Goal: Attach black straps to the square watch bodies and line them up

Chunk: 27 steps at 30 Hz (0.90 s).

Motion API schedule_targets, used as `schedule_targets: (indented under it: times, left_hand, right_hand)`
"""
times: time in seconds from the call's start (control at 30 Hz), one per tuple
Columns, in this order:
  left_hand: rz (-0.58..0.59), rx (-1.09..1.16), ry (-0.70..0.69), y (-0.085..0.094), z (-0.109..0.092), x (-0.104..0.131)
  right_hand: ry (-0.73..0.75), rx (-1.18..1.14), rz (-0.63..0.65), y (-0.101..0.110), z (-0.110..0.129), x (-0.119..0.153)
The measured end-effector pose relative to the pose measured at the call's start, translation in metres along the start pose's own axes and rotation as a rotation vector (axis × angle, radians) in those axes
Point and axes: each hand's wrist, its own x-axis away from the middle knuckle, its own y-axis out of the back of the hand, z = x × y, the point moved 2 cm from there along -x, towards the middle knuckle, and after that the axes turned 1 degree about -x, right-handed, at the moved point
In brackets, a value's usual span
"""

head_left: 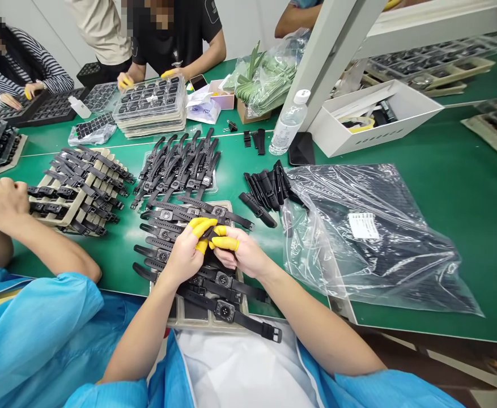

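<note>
Yellow finger cots (226, 243) on, my left hand (185, 256) and right hand (245, 252) both pinch a small black piece (208, 233) above black-strapped watches (224, 310) on a beige plastic tray (201, 324); light, even pressure should stop it slipping.

Far side from me: pale wall (259, 20) with panel seams | before me: glossy green counter (486, 243), thin pale lines across | to my right: white post (330, 62), white crossbeam (439, 31) | low right: dark brown structure (439, 362), details unclear | light: bright, even.
</note>
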Motion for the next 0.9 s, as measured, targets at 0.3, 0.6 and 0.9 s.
schedule_targets:
  times: [0.3, 0.6, 0.9]
  left_hand:
    - [0.020, -0.117, -0.020, -0.0007, -0.0013, 0.0024]
    - [0.092, 0.017, 0.045, 0.0009, -0.0096, 0.0045]
    - [0.110, -0.154, 0.018, -0.0003, -0.0058, 0.0057]
  right_hand:
    - [0.044, -0.033, -0.053, 0.0020, -0.0008, -0.0022]
    - [0.001, -0.069, -0.077, 0.0016, 0.0017, 0.0013]
    - [-0.012, 0.065, -0.076, 0.0044, -0.0013, -0.0004]
